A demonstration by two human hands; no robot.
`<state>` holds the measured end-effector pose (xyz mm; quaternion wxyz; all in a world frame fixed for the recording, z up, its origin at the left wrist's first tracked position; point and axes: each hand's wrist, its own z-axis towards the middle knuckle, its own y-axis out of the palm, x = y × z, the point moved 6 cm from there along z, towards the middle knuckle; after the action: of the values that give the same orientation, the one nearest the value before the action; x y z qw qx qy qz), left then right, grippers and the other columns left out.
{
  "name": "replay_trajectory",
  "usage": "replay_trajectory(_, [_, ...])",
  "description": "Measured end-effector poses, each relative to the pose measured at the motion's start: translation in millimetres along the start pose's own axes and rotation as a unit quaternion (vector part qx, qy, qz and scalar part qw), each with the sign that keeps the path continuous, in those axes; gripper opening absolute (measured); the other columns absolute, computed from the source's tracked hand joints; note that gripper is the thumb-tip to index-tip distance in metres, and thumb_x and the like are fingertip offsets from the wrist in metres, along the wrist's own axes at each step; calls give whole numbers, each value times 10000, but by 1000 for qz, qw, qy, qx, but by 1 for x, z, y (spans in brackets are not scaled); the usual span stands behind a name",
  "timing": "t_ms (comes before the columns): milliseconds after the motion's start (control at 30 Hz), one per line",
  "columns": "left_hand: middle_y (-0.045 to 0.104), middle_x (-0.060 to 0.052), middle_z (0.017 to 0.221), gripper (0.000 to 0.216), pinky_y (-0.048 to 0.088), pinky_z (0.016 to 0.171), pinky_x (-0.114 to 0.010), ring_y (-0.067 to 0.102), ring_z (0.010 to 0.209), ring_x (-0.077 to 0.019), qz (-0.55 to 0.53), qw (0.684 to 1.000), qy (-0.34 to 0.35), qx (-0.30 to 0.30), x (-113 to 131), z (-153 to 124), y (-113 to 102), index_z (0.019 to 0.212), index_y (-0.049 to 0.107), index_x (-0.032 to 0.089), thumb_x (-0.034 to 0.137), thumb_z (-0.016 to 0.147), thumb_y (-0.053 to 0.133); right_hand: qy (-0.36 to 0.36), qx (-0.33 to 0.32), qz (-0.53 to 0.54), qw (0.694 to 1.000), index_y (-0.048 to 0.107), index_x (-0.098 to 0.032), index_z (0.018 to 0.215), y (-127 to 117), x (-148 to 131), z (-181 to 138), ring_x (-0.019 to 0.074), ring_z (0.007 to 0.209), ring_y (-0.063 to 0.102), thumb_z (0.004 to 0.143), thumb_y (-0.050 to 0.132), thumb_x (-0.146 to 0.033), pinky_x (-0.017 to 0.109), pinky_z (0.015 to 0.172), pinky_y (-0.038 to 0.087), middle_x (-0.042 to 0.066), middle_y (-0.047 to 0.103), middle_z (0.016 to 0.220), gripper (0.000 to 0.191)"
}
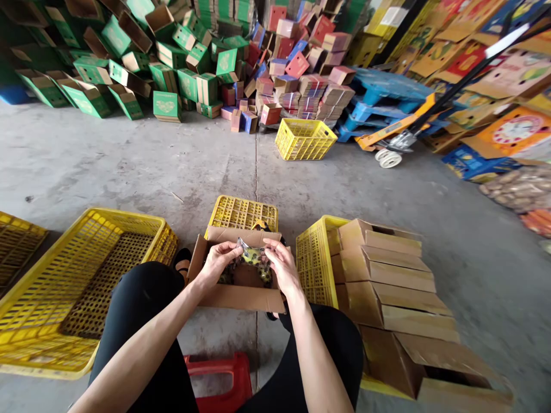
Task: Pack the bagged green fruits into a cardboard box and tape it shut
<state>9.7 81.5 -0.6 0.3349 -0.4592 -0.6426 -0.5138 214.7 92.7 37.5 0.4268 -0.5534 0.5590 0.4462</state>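
My left hand [219,261] pinches one end of a small clear plastic packet [253,256] printed or filled with yellow-green and dark patches. At the packet's other end, my right hand [282,265] has its fingers closed on it. Both hands are just over an open cardboard box [245,297] between my knees. Inside, similar patterned packets [264,276] lie by the right side, and others sit partly hidden under my left hand. What the packets contain is too small to tell. A yellow crate [241,212] with a latticed top stands just beyond the box.
A large yellow crate [120,221] stands to my left, another crate beyond it. To my right, a yellow crate [316,252] holds several folded cardboard boxes [398,261]. A red stool [241,378] is below me. Ahead are a yellow basket [305,140], piled boxes and a pallet jack [400,135].
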Motion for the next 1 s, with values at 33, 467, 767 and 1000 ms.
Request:
replay_trajectory(33, [710, -14, 750, 320, 454, 653, -241, 588, 674, -133, 2, 1000, 2, 2, 0, 0, -1, 837, 802, 178, 465, 744, 907, -3, -12, -8, 1000, 800, -276, 1086, 2, -2, 0, 209, 908, 693, 766, 845, -508, 306, 807, 534, 27, 781, 1066, 398])
replay_trajectory(467, [753, -37, 809, 417, 507, 681, -266, 645, 688, -153, -37, 999, -27, 18, -10, 6, -5, 858, 797, 176, 549, 715, 918, -22, 42, -13, 999, 737, -232, 821, -1, 7, 3, 235, 856, 682, 730, 853, -592, 320, 750, 530, 37, 747, 836, 390])
replay_trajectory(767, [786, -76, 1036, 604, 542, 731, -275, 717, 821, -196, -37, 997, -56, -29, 0, 1, 6, 1173, 770, 202, 560, 710, 921, -20, 39, -7, 999, 768, -220, 844, -3, 15, 13, 221, 789, 677, 674, 897, -612, 323, 721, 528, 39, 759, 840, 446])
replay_trajectory(1000, [755, -54, 808, 474, 479, 648, -257, 640, 663, -158, 5, 1000, -25, -15, 5, 3, -1, 893, 800, 155, 605, 758, 866, -23, -3, -39, 999, 785, -254, 1052, -4, 32, 21, 279, 1032, 739, 786, 792, -664, 363, 839, 583, 89, 794, 1119, 489])
